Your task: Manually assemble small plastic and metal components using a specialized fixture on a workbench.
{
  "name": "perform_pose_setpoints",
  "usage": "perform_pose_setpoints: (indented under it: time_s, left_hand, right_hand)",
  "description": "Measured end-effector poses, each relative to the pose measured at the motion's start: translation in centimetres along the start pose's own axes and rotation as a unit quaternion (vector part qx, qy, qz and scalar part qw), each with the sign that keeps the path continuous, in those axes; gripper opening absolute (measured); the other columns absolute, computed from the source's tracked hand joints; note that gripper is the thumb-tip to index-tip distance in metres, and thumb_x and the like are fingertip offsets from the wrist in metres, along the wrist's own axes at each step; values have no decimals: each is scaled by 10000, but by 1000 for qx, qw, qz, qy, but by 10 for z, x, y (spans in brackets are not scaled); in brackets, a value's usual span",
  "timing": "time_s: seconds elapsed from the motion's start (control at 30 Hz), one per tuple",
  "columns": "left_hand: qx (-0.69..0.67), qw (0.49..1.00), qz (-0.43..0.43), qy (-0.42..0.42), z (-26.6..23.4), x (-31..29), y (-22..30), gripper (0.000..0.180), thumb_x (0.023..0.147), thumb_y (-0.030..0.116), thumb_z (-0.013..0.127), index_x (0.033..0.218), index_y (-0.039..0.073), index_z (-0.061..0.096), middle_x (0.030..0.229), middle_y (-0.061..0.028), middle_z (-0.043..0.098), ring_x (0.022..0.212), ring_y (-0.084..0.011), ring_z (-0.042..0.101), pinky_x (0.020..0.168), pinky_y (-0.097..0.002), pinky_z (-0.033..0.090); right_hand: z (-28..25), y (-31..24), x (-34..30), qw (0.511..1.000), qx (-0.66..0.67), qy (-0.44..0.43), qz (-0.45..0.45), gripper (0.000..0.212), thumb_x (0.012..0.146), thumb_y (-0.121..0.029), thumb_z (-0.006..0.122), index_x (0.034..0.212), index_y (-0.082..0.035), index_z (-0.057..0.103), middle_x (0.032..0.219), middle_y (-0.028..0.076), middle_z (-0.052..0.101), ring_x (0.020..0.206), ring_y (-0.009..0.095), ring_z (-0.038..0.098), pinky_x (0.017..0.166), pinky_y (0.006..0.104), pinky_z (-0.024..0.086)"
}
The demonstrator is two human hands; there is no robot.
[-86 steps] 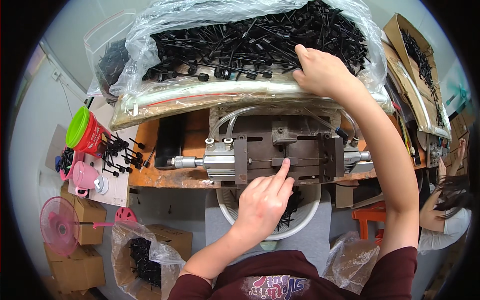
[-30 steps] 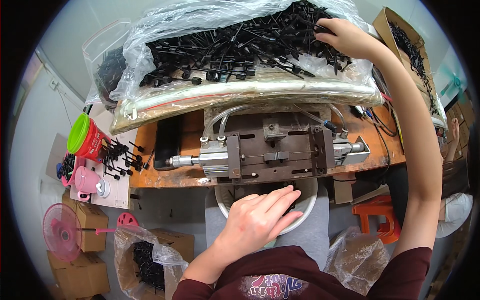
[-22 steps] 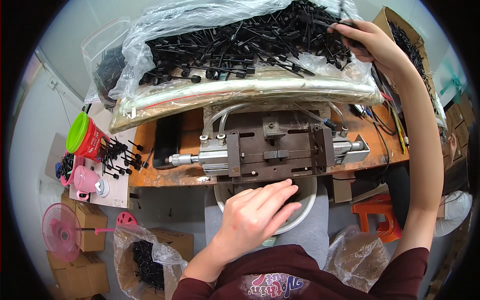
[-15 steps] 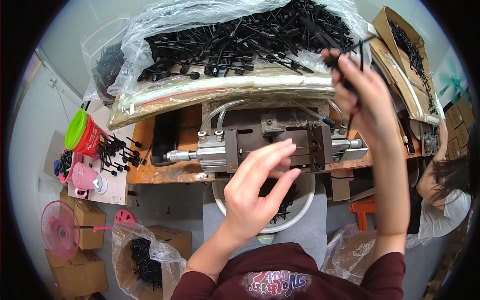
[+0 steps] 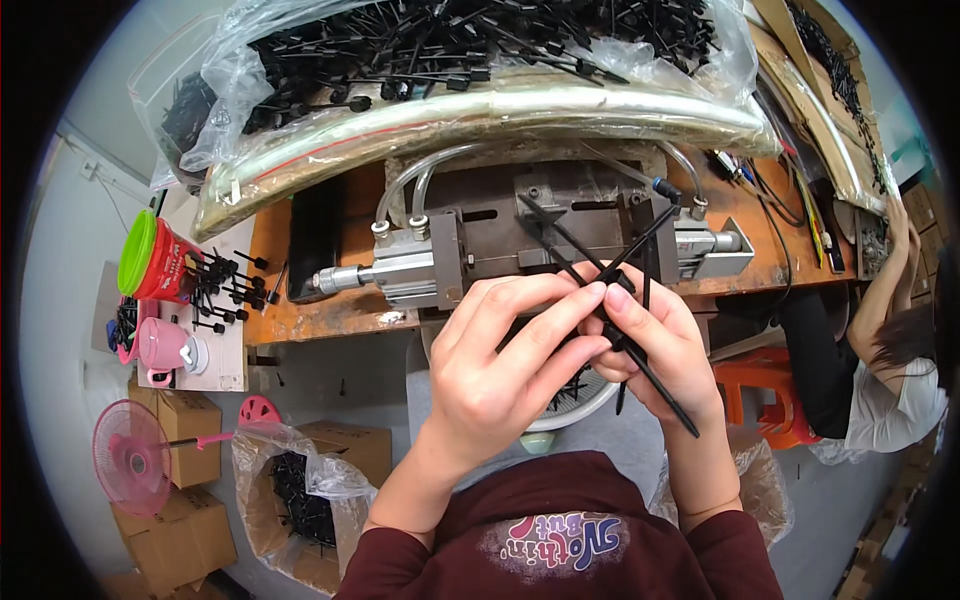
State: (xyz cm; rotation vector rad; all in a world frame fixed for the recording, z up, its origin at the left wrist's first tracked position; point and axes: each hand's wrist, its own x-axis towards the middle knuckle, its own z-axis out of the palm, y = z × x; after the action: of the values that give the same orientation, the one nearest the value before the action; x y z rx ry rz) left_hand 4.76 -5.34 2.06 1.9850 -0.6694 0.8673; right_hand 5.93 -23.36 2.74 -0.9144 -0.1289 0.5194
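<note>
My right hand (image 5: 660,345) grips a small bunch of thin black plastic rods (image 5: 585,255) that fan up and down out of the fist. Fingertips of my left hand (image 5: 510,360) pinch one of those rods where it meets the right hand. Both hands hover close to my chest, just in front of a grey metal pneumatic press fixture (image 5: 520,240) bolted to the orange workbench (image 5: 300,310). Under the hands sits a white bowl (image 5: 580,405) with more black rods in it, mostly hidden. A big clear plastic bag of black rods (image 5: 450,50) lies behind the fixture.
A red and green cup (image 5: 155,265), a pink mug (image 5: 160,345) and loose black rods stand on a side shelf at left. A pink fan (image 5: 130,465), cardboard boxes and a bagged box of black parts (image 5: 300,480) sit below. Another person (image 5: 890,350) leans at right beside an orange stool (image 5: 770,400).
My right hand came back from the far bag with a bunch of black rods. My left hand rose from the bowl to meet it and took hold of one rod.
</note>
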Motion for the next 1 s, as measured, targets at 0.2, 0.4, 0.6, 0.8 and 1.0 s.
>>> perform_pose_setpoints:
  time_s: [0.2,0.4,0.6,0.8,1.0]
  left_hand:
    - [6,998,-39,-39,-2,-5,1,374,765,19,799,1134,34,742,1001,-90,665,845,-242,665,722,-351,552]
    - [10,995,-66,-71,-3,-9,4,356,781,-24,766,1132,12,726,1040,-115,681,856,-246,699,719,-340,572]
    - [-7,997,-65,-28,5,-14,0,403,729,-110,774,1111,14,746,1033,-125,723,879,-211,710,703,-288,590]
    - [-44,996,-75,-17,4,-20,3,400,712,-96,791,1096,5,750,1023,-117,706,869,-188,694,655,-278,594]
    - [-87,987,-122,-55,-10,-23,8,334,733,-17,837,1058,4,762,985,-95,683,835,-196,696,686,-301,585]
  right_hand:
    - [-2,11,-8,997,-75,32,8,305,1055,-220,574,1294,-31,589,846,-30,605,645,5,475,531,172,355]
    - [-7,17,-9,996,-74,45,9,311,1055,-208,573,1309,-31,588,862,-21,613,647,8,482,536,167,364]
    - [-10,18,-7,999,-16,29,15,336,1060,-194,558,1334,-1,579,862,-18,601,630,7,465,503,173,326]
    - [-11,15,-6,999,35,36,12,437,1081,-225,500,1435,32,492,870,-9,567,574,22,393,486,191,275]
    - [-11,13,-7,994,79,73,-27,464,1087,-237,487,1451,48,456,903,12,546,563,28,366,491,195,275]
